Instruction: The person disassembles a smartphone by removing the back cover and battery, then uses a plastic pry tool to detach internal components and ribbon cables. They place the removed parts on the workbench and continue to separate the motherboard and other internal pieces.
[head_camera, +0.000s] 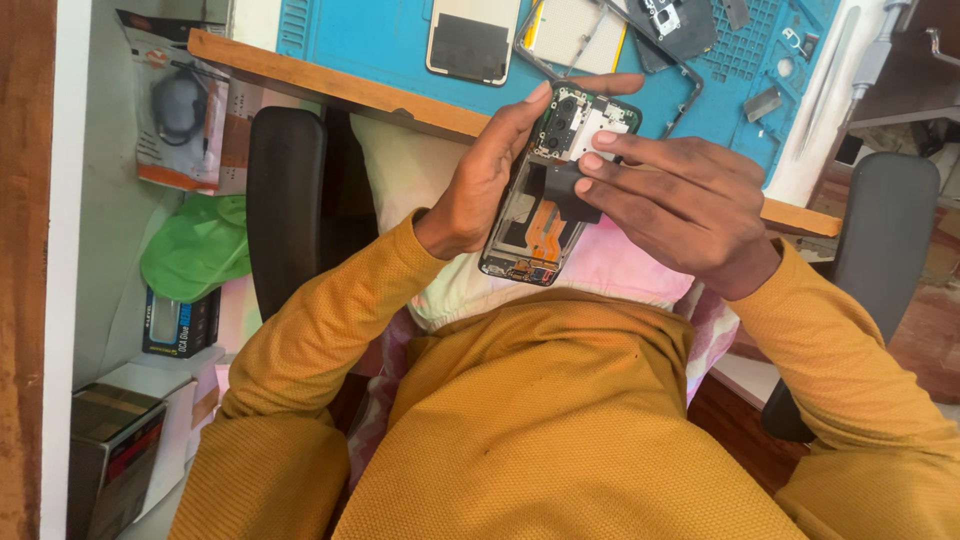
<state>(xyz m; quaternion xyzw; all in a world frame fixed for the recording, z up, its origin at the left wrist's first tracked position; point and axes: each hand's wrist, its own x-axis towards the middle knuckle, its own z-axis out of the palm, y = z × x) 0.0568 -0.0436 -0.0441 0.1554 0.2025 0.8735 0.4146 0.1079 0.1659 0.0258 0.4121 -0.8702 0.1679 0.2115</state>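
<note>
My left hand (487, 175) grips an opened phone (553, 196) with its back cover off, held over my lap just in front of the desk edge. Its camera module, circuit board and an orange flex cable are exposed. My right hand (672, 205) rests across the phone's right side, and its fingertips pinch a small black part (572, 190) lying on the phone's middle. Both arms wear mustard-yellow sleeves.
A blue work mat (390, 45) covers the wooden desk, with a phone back panel (470, 40), a metal frame (600, 45) and small parts on it. Black chair armrests (285, 200) stand at both sides. Packages and a green bag (195, 250) lie on the floor at left.
</note>
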